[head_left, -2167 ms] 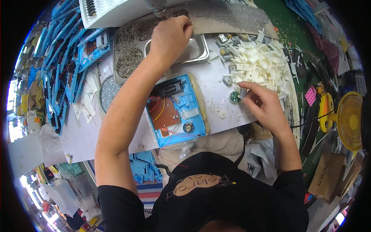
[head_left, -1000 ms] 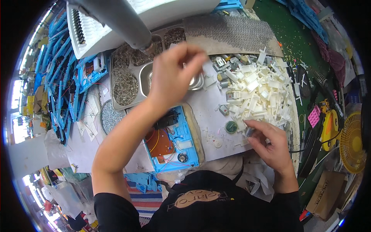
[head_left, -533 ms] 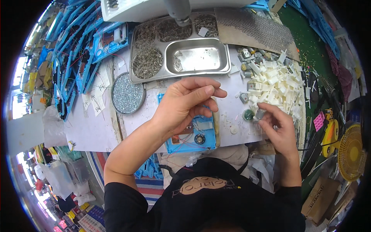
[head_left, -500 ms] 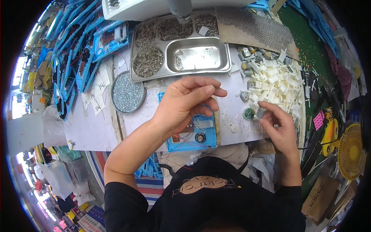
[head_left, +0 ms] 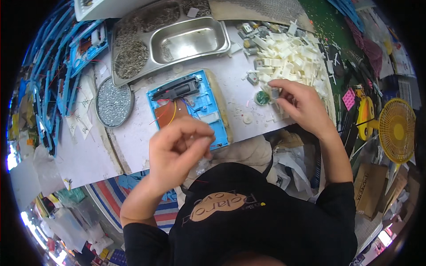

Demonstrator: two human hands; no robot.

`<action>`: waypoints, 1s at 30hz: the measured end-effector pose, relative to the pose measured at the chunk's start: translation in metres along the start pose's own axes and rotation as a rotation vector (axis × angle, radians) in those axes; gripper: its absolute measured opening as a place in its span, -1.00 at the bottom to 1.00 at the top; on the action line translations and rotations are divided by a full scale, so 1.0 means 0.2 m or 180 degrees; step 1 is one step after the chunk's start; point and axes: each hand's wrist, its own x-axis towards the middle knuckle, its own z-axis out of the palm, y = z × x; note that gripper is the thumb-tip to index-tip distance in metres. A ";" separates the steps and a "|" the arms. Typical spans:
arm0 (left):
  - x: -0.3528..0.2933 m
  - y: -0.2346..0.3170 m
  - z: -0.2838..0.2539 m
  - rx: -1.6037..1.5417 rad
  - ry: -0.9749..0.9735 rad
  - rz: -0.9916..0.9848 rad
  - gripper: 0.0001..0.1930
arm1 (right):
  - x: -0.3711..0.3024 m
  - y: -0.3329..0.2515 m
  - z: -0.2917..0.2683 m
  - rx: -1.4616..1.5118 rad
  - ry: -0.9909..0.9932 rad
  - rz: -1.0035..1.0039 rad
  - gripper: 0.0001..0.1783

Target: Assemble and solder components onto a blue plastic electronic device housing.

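My right hand [head_left: 304, 105] pinches a small grey motor [head_left: 275, 92] between thumb and fingers. Just left of it is a small round dish of green stuff [head_left: 262, 98]. Over the near edge of a blue plastic housing [head_left: 217, 106] hovers my left hand [head_left: 179, 148]. Its fingers are curled with the thumb against them, and whatever may be in them is hidden. Inside the housing lie a black mechanism [head_left: 177, 90], a brown board [head_left: 167, 112] and thin coloured wires. The housing rests on a worn padded block [head_left: 218, 91].
White plastic parts [head_left: 290, 60] are heaped at the right, with grey motors beside them. A steel compartment tray [head_left: 188, 41] of small metal pieces stands at the back. Left are a round dish of silvery bits [head_left: 114, 104] and stacked blue housings [head_left: 49, 84]. A yellow fan [head_left: 397, 131] stands far right.
My left hand has come down and nearer to me, uncovering more of the blue housing. The right hand still holds the motor by the green dish. The whole view has shifted.
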 end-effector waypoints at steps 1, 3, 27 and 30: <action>-0.03 -0.02 0.01 -0.0117 -0.0006 -0.0005 -0.83 | 0.01 0.01 0.02 -0.0150 -0.0051 -0.0168 -0.58; -0.09 -0.06 0.03 -0.0334 0.0004 -0.0008 -0.82 | 0.03 0.02 0.04 -0.0310 -0.0112 -0.0347 -0.58; -0.10 -0.21 0.11 0.0551 0.0594 0.0319 -0.64 | 0.00 -0.34 0.32 0.3675 -0.1268 0.0446 -0.46; -0.11 -0.19 0.09 0.0621 0.0372 0.0200 -0.60 | 0.00 -0.34 0.32 0.3842 -0.1346 0.0511 -0.46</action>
